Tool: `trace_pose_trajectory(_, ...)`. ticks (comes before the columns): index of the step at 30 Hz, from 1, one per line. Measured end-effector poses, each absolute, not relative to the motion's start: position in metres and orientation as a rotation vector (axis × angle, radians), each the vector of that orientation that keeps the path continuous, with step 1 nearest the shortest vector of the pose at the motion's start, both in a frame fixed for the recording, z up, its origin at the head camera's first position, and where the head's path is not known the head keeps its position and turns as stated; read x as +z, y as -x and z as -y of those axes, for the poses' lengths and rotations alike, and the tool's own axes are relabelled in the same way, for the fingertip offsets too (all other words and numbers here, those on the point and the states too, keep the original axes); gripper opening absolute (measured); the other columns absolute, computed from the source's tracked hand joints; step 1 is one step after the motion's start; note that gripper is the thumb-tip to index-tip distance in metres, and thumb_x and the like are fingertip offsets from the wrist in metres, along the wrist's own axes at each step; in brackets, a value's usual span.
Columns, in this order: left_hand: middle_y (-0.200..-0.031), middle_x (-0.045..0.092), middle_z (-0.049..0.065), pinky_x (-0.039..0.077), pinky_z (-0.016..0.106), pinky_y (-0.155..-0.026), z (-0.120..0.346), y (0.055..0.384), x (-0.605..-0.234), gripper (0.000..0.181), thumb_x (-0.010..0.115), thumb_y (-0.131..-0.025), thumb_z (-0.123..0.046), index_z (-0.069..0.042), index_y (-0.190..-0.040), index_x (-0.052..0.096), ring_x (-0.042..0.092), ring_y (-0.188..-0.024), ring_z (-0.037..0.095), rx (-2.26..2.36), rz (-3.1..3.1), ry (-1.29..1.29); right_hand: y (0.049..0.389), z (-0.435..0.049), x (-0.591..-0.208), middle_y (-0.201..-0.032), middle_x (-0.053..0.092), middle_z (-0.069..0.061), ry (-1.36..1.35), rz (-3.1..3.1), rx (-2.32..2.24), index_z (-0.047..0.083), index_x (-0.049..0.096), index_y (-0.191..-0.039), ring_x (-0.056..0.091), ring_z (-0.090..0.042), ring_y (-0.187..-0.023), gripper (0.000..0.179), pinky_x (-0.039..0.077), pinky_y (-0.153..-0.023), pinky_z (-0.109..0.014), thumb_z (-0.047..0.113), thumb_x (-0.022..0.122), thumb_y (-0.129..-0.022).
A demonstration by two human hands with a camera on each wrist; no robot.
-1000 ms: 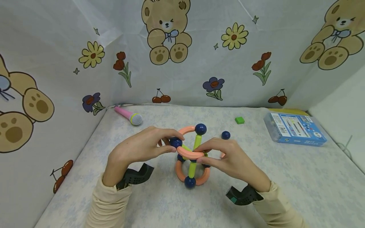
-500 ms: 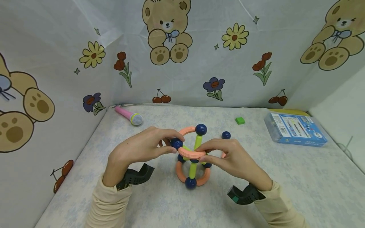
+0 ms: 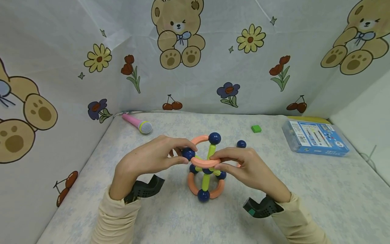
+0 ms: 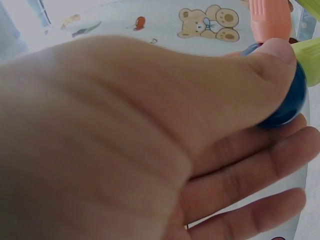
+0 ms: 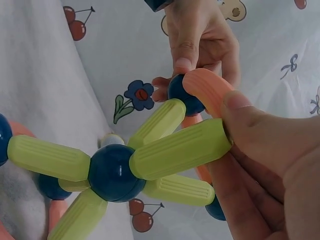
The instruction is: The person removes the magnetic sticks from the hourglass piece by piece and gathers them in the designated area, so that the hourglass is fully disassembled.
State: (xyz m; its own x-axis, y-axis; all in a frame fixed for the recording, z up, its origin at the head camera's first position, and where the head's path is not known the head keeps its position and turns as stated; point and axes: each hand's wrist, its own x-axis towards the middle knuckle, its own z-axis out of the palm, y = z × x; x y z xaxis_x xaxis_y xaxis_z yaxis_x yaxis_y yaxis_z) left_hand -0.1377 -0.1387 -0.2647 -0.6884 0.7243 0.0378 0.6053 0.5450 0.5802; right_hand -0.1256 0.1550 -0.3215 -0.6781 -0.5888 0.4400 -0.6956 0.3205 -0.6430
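Bear-print sheet (image 3: 210,76) hanging behind pale table (image 3: 170,217). One ball-and-rod model (image 3: 205,183) standing between hands; one microphone (image 3: 136,123) lying beyond left hand; one green block (image 3: 256,128), one box (image 3: 317,138), one outlying blue ball (image 3: 241,144) sitting beyond right hand. Both forearms angling inward, hands facing each other. Left hand (image 3: 153,154) pinching blue end ball (image 3: 189,154), thumb against fingers; right hand (image 3: 248,167) pinching curved peach rod (image 3: 204,163), its other end touching that ball.
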Motion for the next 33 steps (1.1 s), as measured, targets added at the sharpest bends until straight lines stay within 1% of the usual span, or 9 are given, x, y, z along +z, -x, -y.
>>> trace_pose_trajectory(6, -0.11, 0.073, -0.013, 0.057, 0.032, -0.085, 0.138, 0.138, -0.265, 0.033, 0.072, -0.098, -0.018, -0.023, -0.13, 0.067, 0.068, -0.095, 0.003, 0.856, -2.572, -1.136, 0.127, -0.156, -0.325, -0.113, 0.075, -0.001, -1.221, 2.425, 1.4, 0.009, 0.073, -0.12, 0.073, -0.013, -0.102, 0.027, 0.06, -0.088, -0.029, 0.0, 0.071, -0.094)
trace_pose_trajectory(14, -0.109, 0.074, -0.011, 0.057, 0.031, -0.082, 0.138, 0.139, -0.266, 0.034, 0.071, -0.099, -0.018, -0.022, -0.132, 0.066, 0.067, -0.093, 0.004, 0.832, -2.605, -1.114, 0.128, -0.158, -0.325, -0.113, 0.075, -0.001, -1.206, 2.42, 1.413, 0.01, 0.073, -0.12, 0.072, -0.012, -0.102, 0.028, 0.06, -0.088, -0.029, -0.001, 0.072, -0.094)
trace_pose_trajectory(20, -0.109, 0.074, -0.009, 0.056, 0.032, -0.081, 0.138, 0.138, -0.267, 0.035, 0.071, -0.099, -0.019, -0.022, -0.133, 0.066, 0.067, -0.094, 0.005, 0.823, -2.609, -1.088, 0.128, -0.159, -0.323, -0.119, 0.071, -0.003, -1.182, 2.399, 1.57, 0.007, 0.072, -0.122, 0.069, -0.015, -0.107, 0.031, 0.06, -0.09, -0.031, -0.005, 0.07, -0.094)
trace_pose_trajectory(21, -0.109, 0.074, -0.008, 0.056, 0.032, -0.081, 0.138, 0.138, -0.267, 0.035, 0.071, -0.099, -0.019, -0.021, -0.133, 0.065, 0.067, -0.094, 0.006, 0.822, -2.608, -1.087, 0.128, -0.16, -0.322, -0.12, 0.071, -0.003, -1.161, 2.4, 1.586, 0.007, 0.072, -0.123, 0.068, -0.015, -0.106, 0.03, 0.06, -0.088, -0.029, -0.004, 0.069, -0.095)
trace_pose_trajectory(23, -0.11, 0.074, -0.009, 0.055, 0.031, -0.08, 0.138, 0.138, -0.266, 0.035, 0.071, -0.099, -0.019, -0.021, -0.134, 0.065, 0.067, -0.094, 0.006, 0.818, -2.608, -1.073, 0.127, -0.163, -0.321, -0.122, 0.069, -0.002, -1.11, 2.406, 1.596, 0.009, 0.072, -0.124, 0.066, -0.013, -0.094, 0.03, 0.06, -0.076, -0.025, -0.002, 0.068, -0.097)
trace_pose_trajectory(25, -0.11, 0.074, -0.01, 0.055, 0.03, -0.08, 0.138, 0.138, -0.266, 0.036, 0.07, -0.099, -0.019, -0.021, -0.135, 0.065, 0.067, -0.094, 0.006, 0.816, -2.606, -1.072, 0.126, -0.166, -0.319, -0.124, 0.068, -0.003, -1.067, 2.412, 1.608, 0.011, 0.072, -0.126, 0.063, -0.014, -0.086, 0.03, 0.056, -0.064, -0.026, 0.0, 0.066, -0.099)
trace_pose_trajectory(27, -0.11, 0.074, -0.01, 0.055, 0.03, -0.08, 0.138, 0.138, -0.266, 0.036, 0.07, -0.1, -0.019, -0.021, -0.135, 0.064, 0.066, -0.094, 0.005, 0.814, -2.604, -1.081, 0.125, -0.17, -0.316, -0.125, 0.067, -0.005, -1.032, 2.422, 1.609, 0.014, 0.072, -0.128, 0.061, -0.014, -0.081, 0.031, 0.053, -0.056, -0.028, 0.001, 0.063, -0.101)
trace_pose_trajectory(28, -0.11, 0.074, -0.01, 0.055, 0.03, -0.079, 0.138, 0.138, -0.266, 0.036, 0.07, -0.1, -0.019, -0.021, -0.135, 0.064, 0.067, -0.093, 0.005, 0.812, -2.606, -1.083, 0.125, -0.171, -0.315, -0.126, 0.067, -0.005, -1.016, 2.431, 1.606, 0.015, 0.071, -0.129, 0.062, -0.014, -0.08, 0.031, 0.053, -0.057, -0.028, 0.002, 0.062, -0.102)
trace_pose_trajectory(33, -0.11, 0.074, -0.01, 0.055, 0.03, -0.079, 0.139, 0.139, -0.267, 0.036, 0.07, -0.099, -0.019, -0.02, -0.135, 0.065, 0.067, -0.093, 0.004, 0.809, -2.609, -1.099, 0.125, -0.181, -0.31, -0.12, 0.068, -0.004, -0.908, 2.439, 1.612, 0.016, 0.07, -0.131, 0.066, -0.016, -0.086, 0.031, 0.056, -0.076, -0.025, 0.004, 0.06, -0.104)
